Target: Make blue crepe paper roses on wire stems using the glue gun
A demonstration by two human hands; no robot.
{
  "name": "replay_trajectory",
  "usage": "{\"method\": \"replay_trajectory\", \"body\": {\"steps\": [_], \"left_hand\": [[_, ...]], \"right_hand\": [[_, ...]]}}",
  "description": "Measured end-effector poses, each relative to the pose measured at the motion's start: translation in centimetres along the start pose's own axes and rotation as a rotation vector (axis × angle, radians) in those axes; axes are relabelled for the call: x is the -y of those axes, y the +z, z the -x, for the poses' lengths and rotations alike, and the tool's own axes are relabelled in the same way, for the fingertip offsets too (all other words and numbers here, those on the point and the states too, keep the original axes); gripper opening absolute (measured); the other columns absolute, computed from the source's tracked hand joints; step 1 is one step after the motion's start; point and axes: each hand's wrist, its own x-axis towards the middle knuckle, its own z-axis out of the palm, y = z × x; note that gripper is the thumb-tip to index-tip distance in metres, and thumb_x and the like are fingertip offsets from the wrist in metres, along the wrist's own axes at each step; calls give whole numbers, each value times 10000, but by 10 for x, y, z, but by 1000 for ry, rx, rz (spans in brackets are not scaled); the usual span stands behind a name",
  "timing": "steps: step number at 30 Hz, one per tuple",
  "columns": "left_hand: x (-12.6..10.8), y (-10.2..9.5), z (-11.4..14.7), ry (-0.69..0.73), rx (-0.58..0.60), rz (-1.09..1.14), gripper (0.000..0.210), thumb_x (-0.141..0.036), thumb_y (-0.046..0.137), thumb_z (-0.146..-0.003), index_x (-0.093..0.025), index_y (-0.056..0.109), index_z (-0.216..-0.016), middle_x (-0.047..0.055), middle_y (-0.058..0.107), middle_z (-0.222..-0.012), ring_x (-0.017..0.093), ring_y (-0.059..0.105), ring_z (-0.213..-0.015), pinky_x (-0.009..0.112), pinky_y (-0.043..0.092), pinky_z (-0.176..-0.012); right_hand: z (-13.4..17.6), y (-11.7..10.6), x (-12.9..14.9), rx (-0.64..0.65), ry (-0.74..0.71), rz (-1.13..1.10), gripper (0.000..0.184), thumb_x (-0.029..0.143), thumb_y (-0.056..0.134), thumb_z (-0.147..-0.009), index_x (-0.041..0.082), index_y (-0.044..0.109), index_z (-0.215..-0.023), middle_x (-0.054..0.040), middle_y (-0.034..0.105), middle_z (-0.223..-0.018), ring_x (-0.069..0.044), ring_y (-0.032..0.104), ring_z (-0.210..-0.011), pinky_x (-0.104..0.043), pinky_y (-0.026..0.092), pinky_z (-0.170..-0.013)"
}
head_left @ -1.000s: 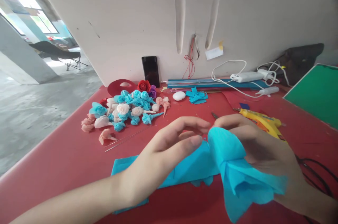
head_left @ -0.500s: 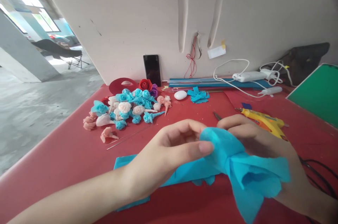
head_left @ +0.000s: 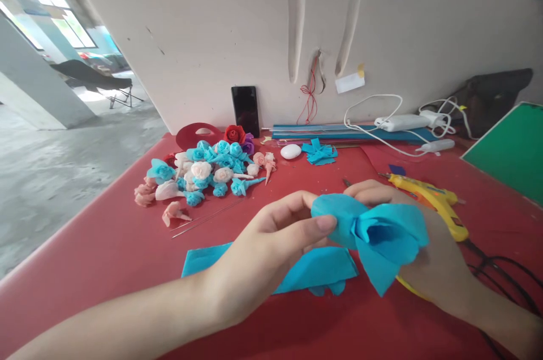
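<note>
Both my hands hold a half-formed blue crepe paper flower above the red table. My left hand pinches its left edge between thumb and fingers. Behind the paper, my right hand cups and grips the gathered base. A flat strip of blue crepe paper lies on the table under my hands. A pile of small blue, white and pink paper roses sits at the far left of the table, with a red rose at its back.
A yellow glue gun lies right of my hands, its black cord trailing off. Thin wires lie near the roses. Against the wall stand a phone, a power bank with white cables and blue paper rolls. A green board is at right.
My hands have gathered the loose blue paper into a tighter cupped bloom and lifted it. My left thumb and fingers have closed on its edge.
</note>
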Motion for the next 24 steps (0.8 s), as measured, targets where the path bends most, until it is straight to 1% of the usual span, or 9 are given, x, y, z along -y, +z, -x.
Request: {"method": "replay_trajectory", "body": {"steps": [4,7,10,13,15,17,19,21,24], "left_hand": [[0,-1,1,-10,-28,-41,85,-149,592,-855,-167,606,-774,-34,640,-721,59,611,-671,178,520,-658],[0,-2,3,-36,-17,-82,71,-176,590,-858,-195,606,-791,-42,628,-692,63,598,-602,194,497,-626],[1,-2,4,-33,-23,-113,52,-208,593,-854,-184,604,-809,-27,613,-711,82,590,-652,206,480,-640],[1,0,5,-4,-11,-125,131,-251,562,-865,-149,609,-796,-5,589,-715,95,554,-678,218,469,-658],[0,1,7,-4,-1,-165,164,-256,541,-873,-138,630,-803,5,599,-733,100,549,-702,224,462,-698],[0,2,10,-20,10,-207,165,-268,545,-875,-150,660,-866,14,632,-785,116,567,-765,237,458,-754],[-1,2,12,-41,34,-231,175,-281,554,-876,-179,676,-947,15,649,-827,130,578,-811,257,456,-795],[-2,3,14,-42,49,-248,172,-283,566,-873,-217,686,-977,0,639,-821,118,570,-794,247,456,-781],[-4,4,15,-23,29,-306,135,-278,599,-855,-255,698,-944,-25,602,-796,91,539,-761,209,439,-741]], "right_hand": [[-1,0,0,-32,-55,8,137,404,522,-894,268,535,-902,36,563,-908,-73,559,-825,-106,479,-708],[-2,-1,4,-53,-103,53,145,386,503,-911,245,532,-892,32,554,-895,-60,545,-824,-92,466,-728],[-4,-2,9,-60,-166,95,127,353,506,-914,228,519,-899,25,546,-890,-54,543,-835,-88,461,-744],[-3,-5,12,-34,-224,127,99,312,497,-922,215,512,-933,11,544,-926,-57,544,-848,-103,464,-746],[0,-7,11,-22,-272,139,108,296,455,-943,212,515,-973,-3,540,-977,-74,541,-890,-136,468,-782],[3,-8,11,-9,-319,149,129,277,429,-953,210,521,-1014,-15,533,-1024,-93,535,-937,-165,464,-826],[5,-10,12,4,-352,173,121,220,443,-942,200,525,-1028,-24,525,-1045,-102,535,-946,-176,465,-835],[5,-11,15,4,-389,233,129,142,454,-918,187,526,-1016,-32,522,-1040,-109,534,-943,-179,471,-812],[3,-13,19,-9,-465,366,181,51,474,-865,168,526,-994,-40,531,-1023,-119,534,-930,-195,466,-804]]}}
